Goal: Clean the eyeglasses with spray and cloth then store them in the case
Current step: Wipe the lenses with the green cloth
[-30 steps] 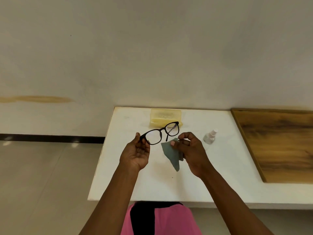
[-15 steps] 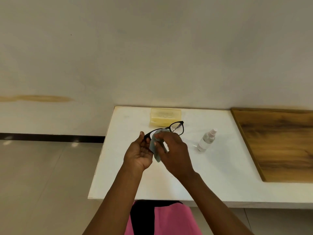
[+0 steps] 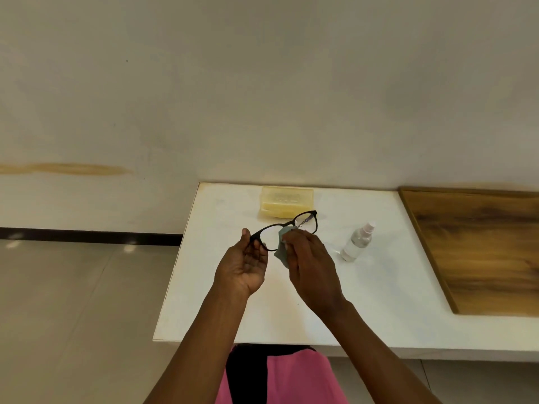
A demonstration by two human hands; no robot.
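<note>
Black-framed eyeglasses [image 3: 309, 214] hang above the white table [image 3: 379, 293], held at their left end by my left hand [image 3: 243, 266]. My right hand [image 3: 310, 266] pinches a grey-blue cloth [image 3: 281, 252] against the left lens near the bridge. The cloth droops below the frame. A small clear spray bottle [image 3: 357, 242] lies tilted on the table to the right of my hands. A translucent yellow case [image 3: 287, 201] sits shut at the table's back edge, just behind the glasses.
A dark wooden board [image 3: 481, 249] covers the table's right part. The wall rises directly behind the table. Tiled floor lies to the left, past the table's left edge. My pink and black clothing shows below the front edge.
My right hand brought the cloth from beside the glasses onto the left lens, and now it has slid a little toward the bridge. The glasses shifted slightly right.
</note>
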